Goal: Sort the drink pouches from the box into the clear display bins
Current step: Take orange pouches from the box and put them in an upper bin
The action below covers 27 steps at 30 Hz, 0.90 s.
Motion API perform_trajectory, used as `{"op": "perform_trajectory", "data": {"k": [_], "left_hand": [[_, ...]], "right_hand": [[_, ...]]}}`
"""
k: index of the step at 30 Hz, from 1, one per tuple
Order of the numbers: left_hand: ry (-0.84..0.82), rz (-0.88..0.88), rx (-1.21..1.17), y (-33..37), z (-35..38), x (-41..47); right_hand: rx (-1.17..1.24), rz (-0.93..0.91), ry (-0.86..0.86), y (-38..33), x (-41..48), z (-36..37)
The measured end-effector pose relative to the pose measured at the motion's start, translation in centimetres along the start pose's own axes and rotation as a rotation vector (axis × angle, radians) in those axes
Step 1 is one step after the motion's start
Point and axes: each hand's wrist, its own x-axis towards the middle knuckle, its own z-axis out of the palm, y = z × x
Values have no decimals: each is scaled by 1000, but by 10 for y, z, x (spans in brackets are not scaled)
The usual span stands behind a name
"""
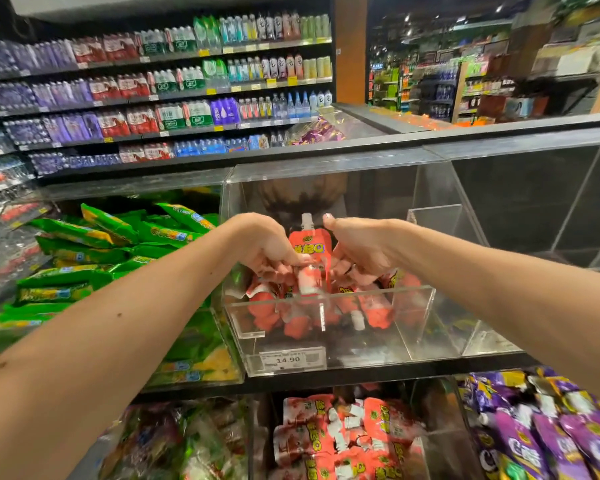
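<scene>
Just one cam here, head-mounted and wide-angle. It faces forward and a bit down, really near the clear bin, with bottle shelves far off left.

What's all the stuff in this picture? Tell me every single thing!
upright red pouch: one, red with a white spout, standing in the middle clear bin
red pouches: several, red, lying in the middle clear bin
lower red pouches: many, red, bin underneath
green packs: many, green and yellow, bin to the left
purple pouches: many, purple, lower right bin
price tag: one, white, front of the middle clear bin, reads 14.90
bottled drinks: many, mixed colours, shelves behind
left hand: one, grips the upright red pouch
right hand: one, grips it from the other side
</scene>
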Motion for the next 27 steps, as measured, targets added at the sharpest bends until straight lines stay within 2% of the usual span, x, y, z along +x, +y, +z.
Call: {"op": "perform_trajectory", "data": {"k": [2, 4, 6, 9, 12, 14, 17, 19, 22, 27], "left_hand": [[66, -52, 141, -2, 5, 5], [129, -86, 402, -7, 16, 10], [263, -48, 547, -10, 27, 13], [438, 71, 663, -10, 28, 15], [496, 135, 728, -13, 24, 16], [514, 210, 764, -16, 24, 14], [550, 366, 702, -15, 23, -3], [553, 486, 535, -11, 20, -22], [571, 656, 289, -8, 22, -62], [575, 898, -7, -3, 60, -119]], "right_hand": [[-30, 3, 20, -4, 5, 6], [-141, 19, -18, -10, 9, 18], [-266, 18, -45, -16, 15, 32], [-392, -24, 19, -22, 21, 40], [-271, -59, 17, -15, 11, 41], [-196, -114, 87, -7, -4, 44], [-101, -274, 321, 2, -26, 47], [-5, -445, 513, 12, -43, 50], [-155, -643, 804, 35, -81, 59], [-192, -821, 910, 105, -142, 75]]}}
